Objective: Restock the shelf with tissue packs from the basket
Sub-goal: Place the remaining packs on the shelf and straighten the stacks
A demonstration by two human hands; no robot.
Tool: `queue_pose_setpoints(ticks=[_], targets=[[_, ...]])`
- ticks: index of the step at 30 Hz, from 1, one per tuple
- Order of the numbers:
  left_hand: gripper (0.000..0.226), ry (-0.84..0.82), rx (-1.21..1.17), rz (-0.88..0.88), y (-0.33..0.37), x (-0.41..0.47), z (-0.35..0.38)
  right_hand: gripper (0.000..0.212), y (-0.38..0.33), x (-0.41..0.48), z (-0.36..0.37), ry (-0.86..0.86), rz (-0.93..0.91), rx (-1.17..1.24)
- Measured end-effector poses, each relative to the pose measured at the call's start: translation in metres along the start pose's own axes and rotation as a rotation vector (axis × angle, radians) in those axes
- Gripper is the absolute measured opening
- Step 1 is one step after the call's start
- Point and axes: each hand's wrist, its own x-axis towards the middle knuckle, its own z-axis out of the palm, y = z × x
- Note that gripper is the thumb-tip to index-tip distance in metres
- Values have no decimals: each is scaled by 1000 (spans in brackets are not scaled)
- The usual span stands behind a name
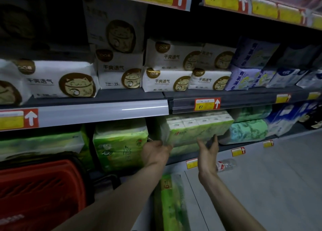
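Tissue pack (198,127), green wrap with small white packets showing along its top, sits tilted on the lower shelf (224,147) directly under the price tag (207,104) marked 17, front edge at the shelf lip. Left hand (155,152), below and left of the tag, at the pack's left end: fingers curled and clamped on the loose plastic wrap there. Right hand (208,148), straight below the tag, palm up; fingers (215,141) apart and nearly straight, tips touching the pack's lower front edge, not closed round it. More green wrap shows beneath the held pack, same bay. Taller green pack (120,143) stands upright down-left of the tag, one bay over, just beside the left hand. Red basket (40,187) far down-left of the tag; contents hidden from this angle. Another green pack (170,204) lies low, well below the tag, between the two forearms. Clear water bottle (226,165) on its side on the floor, below-right of the tag, near the right wrist. White cat-logo packs (167,80) stacked on the shelf level above the tag
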Motion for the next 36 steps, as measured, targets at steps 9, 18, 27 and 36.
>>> queue_pose_setpoints(ticks=[9,18,27,36], targets=[[14,67,-47,-62,2,11,0,93,8,4,10,-133,-122,-248],[31,13,-140,-99,-1,13,18,95,10,19,26,-75,-210,-290],[38,-167,-41,-36,6,13,12,95,13,37,47,-50,-256,-339],[86,-239,-11,-21,1,7,9,93,2,31,29,-113,-177,-316]])
